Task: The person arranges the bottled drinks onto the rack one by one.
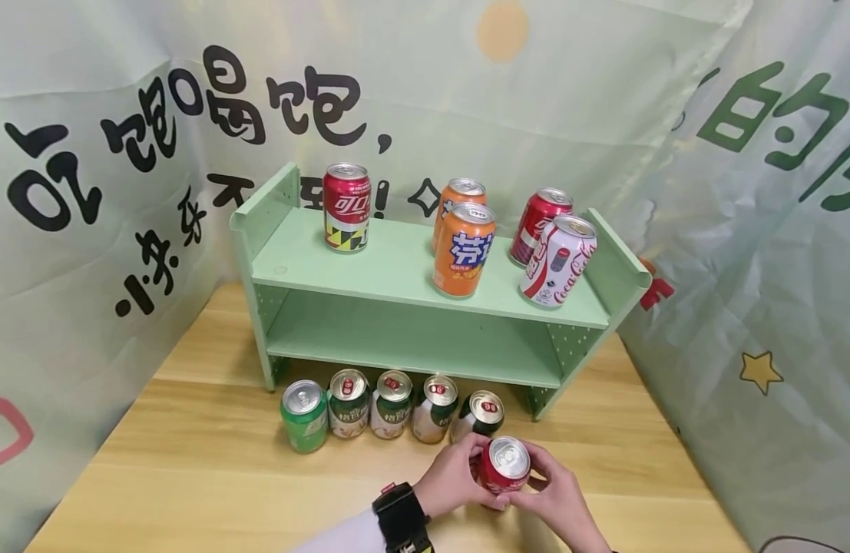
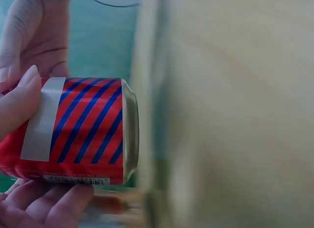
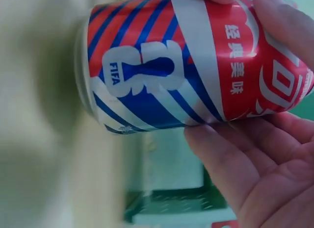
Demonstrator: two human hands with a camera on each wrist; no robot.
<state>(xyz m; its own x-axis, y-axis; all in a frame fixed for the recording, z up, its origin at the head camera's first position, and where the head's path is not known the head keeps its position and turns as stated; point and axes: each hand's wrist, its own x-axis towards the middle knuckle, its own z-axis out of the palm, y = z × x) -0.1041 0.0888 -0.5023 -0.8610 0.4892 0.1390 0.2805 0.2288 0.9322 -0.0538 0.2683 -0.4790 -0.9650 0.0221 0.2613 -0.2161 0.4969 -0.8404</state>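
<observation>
Both hands hold one red soda can (image 1: pixel 505 466) between them over the front right of the table. The left hand (image 1: pixel 454 478) grips its left side, thumb toward the front, and the right hand (image 1: pixel 557 495) grips its right side. In the left wrist view the can (image 2: pixel 88 125) shows blue diagonal stripes, a white band and a barcode. The right wrist view shows a FIFA trophy emblem and white lettering on the can (image 3: pixel 157 66). Just behind the left hand stands a green-and-white can (image 1: pixel 481 415), partly hidden by the fingers.
A green two-tier shelf (image 1: pixel 411 334) stands behind. Its top carries a red can (image 1: pixel 346 207), orange cans (image 1: pixel 464 250), a white Coca-Cola can (image 1: pixel 559 261) and another red can (image 1: pixel 540 219). Before it, a green can (image 1: pixel 304 416) and several green-and-white cans (image 1: pixel 392 405) form a row on the table (image 1: pixel 210 468).
</observation>
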